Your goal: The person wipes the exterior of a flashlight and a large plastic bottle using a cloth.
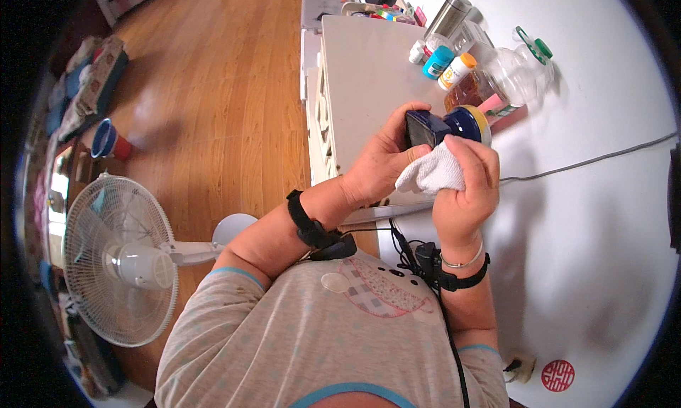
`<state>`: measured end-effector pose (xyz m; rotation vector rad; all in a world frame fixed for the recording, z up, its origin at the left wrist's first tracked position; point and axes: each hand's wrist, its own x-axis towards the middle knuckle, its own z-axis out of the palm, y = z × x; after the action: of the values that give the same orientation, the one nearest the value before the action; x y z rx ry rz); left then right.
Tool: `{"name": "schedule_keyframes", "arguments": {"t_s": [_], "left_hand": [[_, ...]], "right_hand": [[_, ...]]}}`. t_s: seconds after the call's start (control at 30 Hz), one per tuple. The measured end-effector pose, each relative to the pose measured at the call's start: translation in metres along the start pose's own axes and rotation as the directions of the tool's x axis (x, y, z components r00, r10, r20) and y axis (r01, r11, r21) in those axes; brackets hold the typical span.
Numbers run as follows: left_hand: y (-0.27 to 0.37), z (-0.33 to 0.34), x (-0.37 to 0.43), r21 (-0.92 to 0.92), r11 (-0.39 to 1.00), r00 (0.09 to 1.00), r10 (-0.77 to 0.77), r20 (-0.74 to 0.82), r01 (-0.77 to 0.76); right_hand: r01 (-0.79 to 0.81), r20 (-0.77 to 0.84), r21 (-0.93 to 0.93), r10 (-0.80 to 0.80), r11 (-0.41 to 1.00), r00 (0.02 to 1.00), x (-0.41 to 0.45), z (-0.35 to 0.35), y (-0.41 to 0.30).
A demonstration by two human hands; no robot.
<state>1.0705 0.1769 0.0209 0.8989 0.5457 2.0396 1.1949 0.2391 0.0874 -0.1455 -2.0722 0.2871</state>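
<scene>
Above the near end of a white cabinet top (367, 99), my left hand (380, 163) grips a dark blue object with a square base and a rounded, yellow-rimmed part (462, 121); its kind is unclear. My right hand (471, 190) pinches a white cloth (433, 171), which lies against the lower side of the blue object. Part of the object is hidden behind the cloth and fingers. Past the hands stand a teal-capped bottle (438, 62), a white bottle with an orange cap (457, 71) and a clear plastic jug with a green cap (513, 72).
A steel thermos (448, 15) stands at the cabinet's far end. A grey cable (590, 157) runs along the white wall at right. To the left, a white standing fan (122, 261) and a blue and red bin (110, 140) are on the wooden floor. Black cables hang near my waist.
</scene>
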Motion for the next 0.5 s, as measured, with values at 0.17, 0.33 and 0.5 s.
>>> {"name": "schedule_keyframes", "arguments": {"t_s": [0.17,0.33,0.5], "left_hand": [[-0.002,0.006,-0.003,0.136,0.991,0.999,0.011,0.042,-0.017],[0.002,0.010,-0.003,-0.030,0.999,0.998,-0.035,-0.058,0.033],[0.003,0.007,-0.005,0.048,0.994,0.975,-0.090,-0.203,0.101]], "right_hand": [[-0.042,-0.055,-0.027,0.041,0.999,0.998,0.013,0.001,0.001],[0.034,0.048,-0.007,-0.034,0.999,0.998,-0.002,-0.006,0.006],[-0.040,0.124,0.002,0.040,0.999,0.991,-0.023,-0.018,0.012]]}}
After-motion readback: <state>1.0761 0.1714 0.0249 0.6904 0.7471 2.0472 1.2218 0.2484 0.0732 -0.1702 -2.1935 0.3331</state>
